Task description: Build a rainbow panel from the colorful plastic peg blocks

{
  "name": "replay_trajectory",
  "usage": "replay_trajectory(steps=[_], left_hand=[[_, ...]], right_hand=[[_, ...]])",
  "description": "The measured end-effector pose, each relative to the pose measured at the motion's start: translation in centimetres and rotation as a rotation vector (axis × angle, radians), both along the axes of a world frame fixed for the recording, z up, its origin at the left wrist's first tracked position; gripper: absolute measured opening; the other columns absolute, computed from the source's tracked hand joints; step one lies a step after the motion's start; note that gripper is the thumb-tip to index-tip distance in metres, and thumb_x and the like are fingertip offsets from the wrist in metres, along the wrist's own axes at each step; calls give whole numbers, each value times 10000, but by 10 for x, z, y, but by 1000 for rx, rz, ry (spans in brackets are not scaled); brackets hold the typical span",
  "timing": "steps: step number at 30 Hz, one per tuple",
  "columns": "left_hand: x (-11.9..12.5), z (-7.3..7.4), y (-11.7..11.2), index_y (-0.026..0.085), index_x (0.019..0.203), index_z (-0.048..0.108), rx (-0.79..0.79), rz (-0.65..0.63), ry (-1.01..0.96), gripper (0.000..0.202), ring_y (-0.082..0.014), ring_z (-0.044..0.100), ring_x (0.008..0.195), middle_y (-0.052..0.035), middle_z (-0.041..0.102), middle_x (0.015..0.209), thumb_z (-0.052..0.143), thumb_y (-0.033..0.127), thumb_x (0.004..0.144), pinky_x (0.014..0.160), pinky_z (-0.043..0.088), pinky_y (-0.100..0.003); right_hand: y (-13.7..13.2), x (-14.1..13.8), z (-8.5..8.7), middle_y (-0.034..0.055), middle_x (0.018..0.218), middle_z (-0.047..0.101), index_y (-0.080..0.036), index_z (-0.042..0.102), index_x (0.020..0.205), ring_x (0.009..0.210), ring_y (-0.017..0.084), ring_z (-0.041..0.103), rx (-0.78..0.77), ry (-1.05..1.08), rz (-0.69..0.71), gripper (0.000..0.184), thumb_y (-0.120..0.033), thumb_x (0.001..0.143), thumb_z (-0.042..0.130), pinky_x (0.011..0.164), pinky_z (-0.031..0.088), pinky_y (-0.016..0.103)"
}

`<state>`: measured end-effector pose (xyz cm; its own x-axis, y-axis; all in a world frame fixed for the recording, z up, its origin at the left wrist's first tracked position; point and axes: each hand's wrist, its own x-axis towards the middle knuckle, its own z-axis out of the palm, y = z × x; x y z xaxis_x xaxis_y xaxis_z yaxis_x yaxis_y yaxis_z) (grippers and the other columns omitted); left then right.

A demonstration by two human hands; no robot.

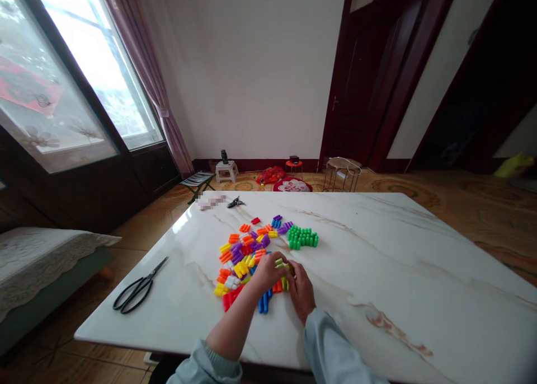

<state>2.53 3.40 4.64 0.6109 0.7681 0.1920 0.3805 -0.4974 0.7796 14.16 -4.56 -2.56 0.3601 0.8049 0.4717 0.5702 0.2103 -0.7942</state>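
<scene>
White, brown-veined worktop, head view: a person's two bare hands meet over yellow-green pieces at the near right side of a mixed-colour heap. From where I stand, the left hand arches over the pieces with its fingers bent, and the right hand closes in from the other side, fingers curled towards the left ones. The fingertips are partly hidden; contact with the yellow-green pieces seems likely, but I cannot tell whether either hand is pinching one or merely steadying it.

Beyond the hands, green pieces form a compact group at the heap's far right, just beside purple pieces. Blue pieces lie near the left wrist, on the near side; a single red piece sits apart at the far side. Black-handled scissors rest well to the left, a small dark tool near the far edge.

Likely faults, in my judgement: the left forearm crosses close above the heap, so a lowered sleeve or wrist could sweep pieces out of place. A careless knuckle could break up the green group. The pieces look rounded and the worktop glossy, so one squeezed off-centre might slip from the fingers and skid away.
</scene>
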Motion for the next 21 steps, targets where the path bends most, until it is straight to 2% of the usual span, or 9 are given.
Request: replay_trajectory(steps=[2, 4, 7, 9, 12, 14, 16, 18, 21], left_hand=[[-3, 3, -2, 168, 893, 629, 78, 36, 31, 194, -153, 556, 690, 10, 591, 689, 652, 172, 700, 675, 428, -270], [-7, 2, -5, 170, 945, 595, 117, 148, -6, 228, -171, 573, 750, -14, 615, 771, 623, 155, 719, 716, 439, -291], [-13, -7, -11, 184, 1030, 547, 109, 342, -140, 243, -186, 595, 795, -35, 627, 842, 545, 177, 787, 749, 459, -323], [-16, -15, -21, 192, 1093, 521, 120, 373, -212, 267, -200, 605, 854, -60, 631, 918, 490, 190, 828, 782, 473, -350], [-17, -28, -44, 190, 1122, 515, 200, 201, -221, 277, -220, 582, 991, -105, 609, 1059, 461, 174, 850, 864, 465, -370], [-16, -35, -61, 200, 1114, 529, 201, 10, -179, 276, -208, 581, 983, -98, 609, 1053, 456, 147, 853, 858, 471, -339], [-14, -40, -73, 216, 1118, 540, 173, -106, -142, 301, -196, 587, 958, -81, 616, 1036, 464, 118, 843, 845, 476, -312], [-12, -45, -78, 227, 1135, 541, 148, -126, -121, 330, -194, 591, 960, -72, 624, 1042, 472, 102, 837, 847, 477, -305], [-8, -53, -72, 219, 1153, 535, 142, -60, -128, 337, -201, 593, 978, -79, 627, 1057, 459, 98, 848, 859, 478, -316]], right_hand=[[1, 2, -3, 71, 996, 647, -199, 565, 1058, 939, 189, 612, -11, 36, -15, 275, -356, 909, 394, 833, 494, 309], [2, 4, -5, 62, 916, 659, -198, 569, 972, 857, 191, 624, -27, 104, -68, 243, -368, 885, 418, 783, 500, 308], [3, 9, -7, 66, 853, 662, -192, 550, 916, 779, 198, 626, -20, 252, -230, 241, -394, 849, 438, 725, 499, 314], [3, 10, -8, 72, 839, 661, -189, 544, 899, 750, 202, 621, 0, 317, -317, 255, -416, 825, 455, 698, 495, 316], [4, 11, -9, 63, 796, 654, -189, 551, 877, 709, 199, 608, 3, 319, -344, 262, -430, 784, 508, 671, 489, 310], [4, 11, -10, 60, 790, 653, -189, 556, 879, 706, 197, 604, 1, 306, -347, 261, -424, 772, 520, 665, 488, 303], [4, 14, -9, 68, 817, 661, -183, 562, 903, 709, 195, 606, -14, 291, -339, 276, -418, 768, 508, 664, 490, 298], [4, 21, -7, 72, 830, 670, -180, 575, 913, 701, 192, 609, -68, 258, -315, 285, -408, 764, 490, 664, 490, 294], [2, 39, 0, 47, 749, 669, -189, 599, 850, 659, 184, 610, -231, 156, -258, 234, -361, 765, 465, 650, 476, 280]])
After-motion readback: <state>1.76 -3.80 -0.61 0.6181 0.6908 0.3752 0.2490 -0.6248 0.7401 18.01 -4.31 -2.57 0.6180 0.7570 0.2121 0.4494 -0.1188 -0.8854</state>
